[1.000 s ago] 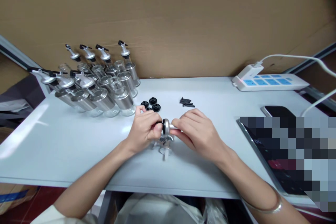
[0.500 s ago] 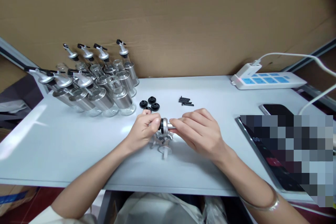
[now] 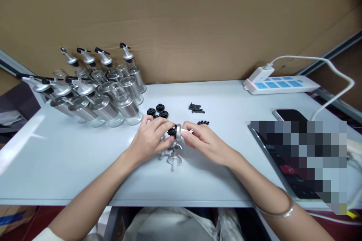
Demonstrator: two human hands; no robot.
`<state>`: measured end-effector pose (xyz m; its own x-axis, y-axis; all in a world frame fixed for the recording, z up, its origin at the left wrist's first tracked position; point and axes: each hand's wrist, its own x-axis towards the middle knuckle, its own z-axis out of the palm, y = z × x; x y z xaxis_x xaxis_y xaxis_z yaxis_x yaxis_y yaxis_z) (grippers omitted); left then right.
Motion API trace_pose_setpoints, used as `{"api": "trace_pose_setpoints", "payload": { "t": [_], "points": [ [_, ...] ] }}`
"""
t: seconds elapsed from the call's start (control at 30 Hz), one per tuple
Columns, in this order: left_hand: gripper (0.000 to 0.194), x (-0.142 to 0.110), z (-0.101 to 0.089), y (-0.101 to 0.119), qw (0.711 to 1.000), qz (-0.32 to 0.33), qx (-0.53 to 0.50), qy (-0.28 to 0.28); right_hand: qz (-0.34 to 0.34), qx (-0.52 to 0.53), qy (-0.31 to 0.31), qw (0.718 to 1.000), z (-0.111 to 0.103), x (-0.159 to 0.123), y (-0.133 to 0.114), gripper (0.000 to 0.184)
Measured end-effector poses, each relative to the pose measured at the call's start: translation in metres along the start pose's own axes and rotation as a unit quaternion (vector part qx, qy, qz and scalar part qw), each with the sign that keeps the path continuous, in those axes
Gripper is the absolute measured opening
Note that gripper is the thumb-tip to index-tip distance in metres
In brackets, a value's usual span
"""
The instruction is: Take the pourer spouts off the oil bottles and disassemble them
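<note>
Between both hands, above the front middle of the table, is a silver pour spout (image 3: 178, 131) with a black ribbed stopper at its left end. My left hand (image 3: 151, 135) pinches the stopper end between thumb and fingers. My right hand (image 3: 207, 139) grips the silver spout side, whose narrow tip pokes out past the fingers. Just below lie several loose silver spout tops (image 3: 174, 158), partly hidden by the hands. Black round stoppers (image 3: 160, 107) sit beyond my left hand, one partly covered by it. Past my right hand are black flip levers (image 3: 196, 108) and small black pieces (image 3: 203, 122).
Glass bottles with metal sleeves (image 3: 104, 107) crowd the table's left, several topped with spouts. A white power strip (image 3: 283, 84) with a charger and cable lies at the back right. A phone (image 3: 291, 115) and a dark-screened device (image 3: 278, 158), partly blurred, lie at the right.
My left hand has opened from a tight fist around the stopper to a fingertip pinch, exposing the ribbed end. My right hand has shifted its grip, and the small black pieces now show.
</note>
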<state>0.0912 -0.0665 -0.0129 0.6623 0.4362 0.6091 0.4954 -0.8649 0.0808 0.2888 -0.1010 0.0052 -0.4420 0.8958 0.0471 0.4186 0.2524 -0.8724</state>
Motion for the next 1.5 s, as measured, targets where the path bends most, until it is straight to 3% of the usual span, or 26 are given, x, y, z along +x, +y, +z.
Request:
{"api": "trace_pose_setpoints", "payload": {
  "t": [0.23, 0.43, 0.7, 0.8, 0.9, 0.97, 1.03, 1.13, 1.27, 1.37, 1.5],
  "points": [
    [0.021, 0.007, -0.008, -0.004, 0.996, 0.064, 0.063, 0.017, 0.002, 0.009, -0.042, 0.999, 0.002, 0.002, -0.004, 0.034],
    [0.027, 0.007, -0.009, -0.002, 0.999, 0.007, 0.015, 0.034, -0.087, -0.106, 0.016, 0.990, 0.008, 0.002, -0.005, 0.028],
    [0.023, 0.007, -0.007, 0.009, 0.987, -0.121, -0.105, 0.017, -0.260, -0.341, 0.147, 0.892, 0.009, 0.006, -0.001, 0.033],
    [0.031, 0.011, -0.010, 0.014, 0.956, -0.209, -0.202, -0.043, -0.282, -0.371, 0.168, 0.869, 0.007, 0.005, -0.001, 0.033],
    [0.042, 0.012, -0.013, 0.018, 0.892, -0.290, -0.332, -0.102, -0.292, -0.384, 0.181, 0.857, 0.006, 0.004, -0.001, 0.031],
    [0.048, 0.012, -0.015, 0.019, 0.849, -0.327, -0.398, -0.118, -0.298, -0.394, 0.191, 0.848, 0.005, 0.004, -0.002, 0.031],
    [0.049, 0.013, -0.017, 0.019, 0.827, -0.345, -0.427, -0.122, -0.299, -0.402, 0.202, 0.841, 0.004, 0.004, -0.002, 0.030],
    [0.041, 0.014, -0.020, 0.017, 0.847, -0.332, -0.398, -0.118, -0.283, -0.384, 0.210, 0.854, 0.003, 0.004, -0.001, 0.025],
    [0.029, 0.014, -0.020, 0.013, 0.903, -0.283, -0.301, -0.115, -0.235, -0.274, 0.173, 0.916, 0.001, 0.000, 0.000, 0.022],
    [0.031, 0.010, -0.017, 0.013, 0.927, -0.245, -0.255, -0.127, -0.170, -0.195, 0.141, 0.956, -0.001, -0.003, -0.002, 0.026],
    [0.032, 0.007, -0.013, 0.014, 0.957, -0.167, -0.198, -0.128, -0.067, -0.107, 0.117, 0.985, -0.002, -0.004, -0.006, 0.038]
  ]
}}
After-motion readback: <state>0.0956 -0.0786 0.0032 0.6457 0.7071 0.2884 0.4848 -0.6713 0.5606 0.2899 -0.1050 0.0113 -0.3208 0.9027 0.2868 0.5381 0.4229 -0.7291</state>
